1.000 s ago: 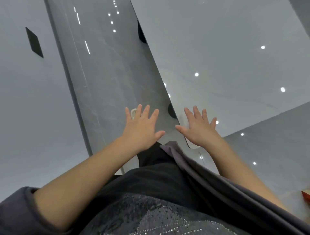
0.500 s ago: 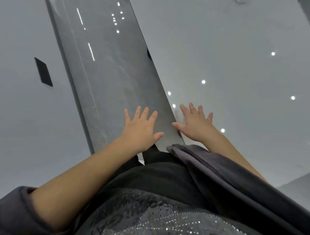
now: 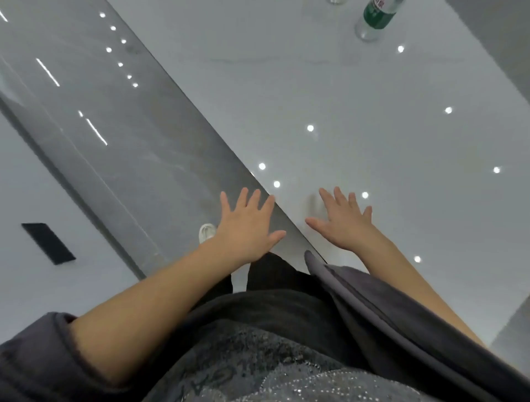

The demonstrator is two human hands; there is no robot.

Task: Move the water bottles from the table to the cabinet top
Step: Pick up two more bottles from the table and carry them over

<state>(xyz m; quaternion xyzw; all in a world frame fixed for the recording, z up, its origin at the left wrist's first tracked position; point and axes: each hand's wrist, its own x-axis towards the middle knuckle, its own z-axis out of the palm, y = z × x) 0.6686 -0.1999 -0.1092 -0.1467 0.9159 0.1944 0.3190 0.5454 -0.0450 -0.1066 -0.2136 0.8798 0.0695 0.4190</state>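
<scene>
Head view: a glossy pale surface (image 3: 372, 120) fills the right side, beside a strip of grey floor (image 3: 120, 137). Both hands are spread flat with fingers apart, holding nothing: the left hand (image 3: 246, 229) over the floor near the surface's edge, the right hand (image 3: 342, 222) above the surface. One green-labelled water bottle (image 3: 374, 20) stands at the surface's far end, well apart from both hands.

Top edge chops off the green-label bottle (image 3: 374, 21) so no cap or neck, and its label text is too blurry to read. Another clear thing (image 3: 336, 1) is just a sliver up there, can't tell what. White shoe (image 3: 207, 231) mostly hidden behind the left hand (image 3: 246, 229).
</scene>
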